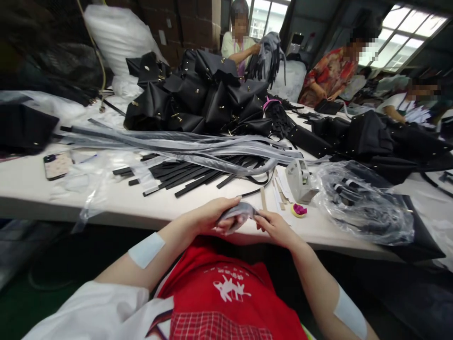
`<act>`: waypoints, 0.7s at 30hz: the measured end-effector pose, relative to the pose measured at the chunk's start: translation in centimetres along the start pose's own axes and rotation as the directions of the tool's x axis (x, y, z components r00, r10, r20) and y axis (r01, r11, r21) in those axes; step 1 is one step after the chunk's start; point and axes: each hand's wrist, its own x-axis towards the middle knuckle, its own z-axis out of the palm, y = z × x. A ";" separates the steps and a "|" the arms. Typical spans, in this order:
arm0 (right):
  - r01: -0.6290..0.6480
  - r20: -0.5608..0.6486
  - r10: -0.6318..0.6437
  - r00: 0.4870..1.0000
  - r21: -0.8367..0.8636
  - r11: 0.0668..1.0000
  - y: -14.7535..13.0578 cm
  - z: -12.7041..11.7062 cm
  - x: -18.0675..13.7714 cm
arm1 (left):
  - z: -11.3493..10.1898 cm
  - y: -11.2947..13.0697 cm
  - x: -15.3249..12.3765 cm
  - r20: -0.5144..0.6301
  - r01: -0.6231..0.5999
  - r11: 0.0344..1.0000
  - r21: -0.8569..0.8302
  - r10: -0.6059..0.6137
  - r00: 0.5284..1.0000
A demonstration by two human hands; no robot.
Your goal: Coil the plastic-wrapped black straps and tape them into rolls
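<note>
Just over the front edge of the table, my left hand (221,215) is closed around a black strap wrapped in clear plastic (241,210), which bends in a loop. My right hand (274,227) pinches the same wrapped strap near its right end. Behind the hands lie loose black straps (194,175) and a long bundle of plastic-covered straps (170,144). To the right of my right hand are a tape dispenser (300,182) and a small yellow container with something magenta in it (299,210).
Black bags (201,94) are piled at the back, with more black bags (371,137) at the right. A clear plastic bag of straps (361,203) sits near the right front edge. At the left lies a phone (58,166). Several people work across the table.
</note>
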 end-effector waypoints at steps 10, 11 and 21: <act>-0.232 0.407 -0.070 0.911 0.643 0.729 -4.4 6.0 1.1 | 0.6 1.3 2.8 -0.514 -0.562 0.814 0.149 0.549 0.659; -0.253 0.429 -0.126 0.894 0.719 0.647 -5.0 5.8 1.1 | 0.5 0.8 2.9 -0.499 -0.499 0.789 0.358 0.613 0.613; -0.255 0.298 -0.175 0.938 0.939 0.231 -5.5 1.7 0.0 | -0.5 -3.4 1.5 -0.059 -0.125 0.201 0.971 0.717 0.694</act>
